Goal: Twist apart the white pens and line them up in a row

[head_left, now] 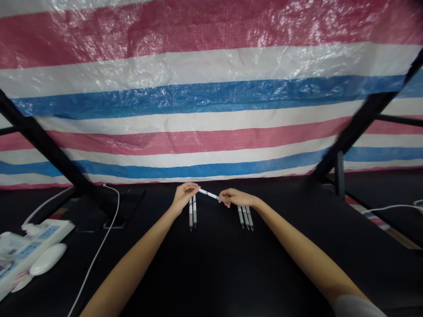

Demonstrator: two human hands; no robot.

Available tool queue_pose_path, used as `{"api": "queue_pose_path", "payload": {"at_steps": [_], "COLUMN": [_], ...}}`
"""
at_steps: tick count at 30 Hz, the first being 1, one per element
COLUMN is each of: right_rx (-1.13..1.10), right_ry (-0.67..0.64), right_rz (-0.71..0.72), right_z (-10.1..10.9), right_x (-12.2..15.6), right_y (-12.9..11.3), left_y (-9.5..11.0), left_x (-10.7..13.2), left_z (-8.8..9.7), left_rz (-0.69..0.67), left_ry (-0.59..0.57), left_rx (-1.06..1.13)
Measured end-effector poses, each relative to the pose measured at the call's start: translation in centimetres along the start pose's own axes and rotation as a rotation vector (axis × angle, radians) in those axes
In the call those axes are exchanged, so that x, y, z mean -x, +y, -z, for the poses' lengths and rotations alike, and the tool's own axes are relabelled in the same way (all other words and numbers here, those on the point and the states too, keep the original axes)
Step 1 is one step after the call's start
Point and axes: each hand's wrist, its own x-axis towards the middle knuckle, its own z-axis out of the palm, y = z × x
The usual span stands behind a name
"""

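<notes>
A white pen with a grey grip [209, 193] is stretched between my two hands, slanting down to the right above the black table. My left hand [184, 194] pinches its upper left end. At the grey lower end, the closed fingers of my right hand [235, 197] grip it. Two similar pens [192, 212] lie side by side just below my left hand, tips towards me, their far ends partly covered by the fingers. Three more pens [245, 217] lie in a row under my right wrist, which hides their far ends.
On the left are a white power strip [33, 246], a white computer mouse [48, 259] and a long white cable [105, 240]. A dark phone-like slab [114, 223] lies near the cable. Black slanted frame bars [49, 145] flank a striped plastic sheet [211, 141] behind the table [211, 273].
</notes>
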Motion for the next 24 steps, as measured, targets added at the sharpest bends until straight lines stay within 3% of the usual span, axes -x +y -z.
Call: {"api": "queue_pose_path", "payload": {"at_steps": [7, 11, 24], "right_rx": [-0.081, -0.170, -0.358], "right_ry": [0.008, 0.193, 0.869], "right_rz": [0.022, 0.044, 0.022], "right_z": [-0.1, 0.4, 2.1], "right_x": [0.0, 0.0, 0.1], "right_y": [-0.6, 0.1, 4.9], "left_y": [-0.6, -0.8, -1.3], "left_x": [-0.6, -0.9, -1.1], "left_z": [0.7, 1.1, 0.9], "left_rz": [0.053, 0.086, 0.144], "left_ry": [0.112, 0.153, 0.138], "left_rx": [0.253, 0.363, 0.392]}}
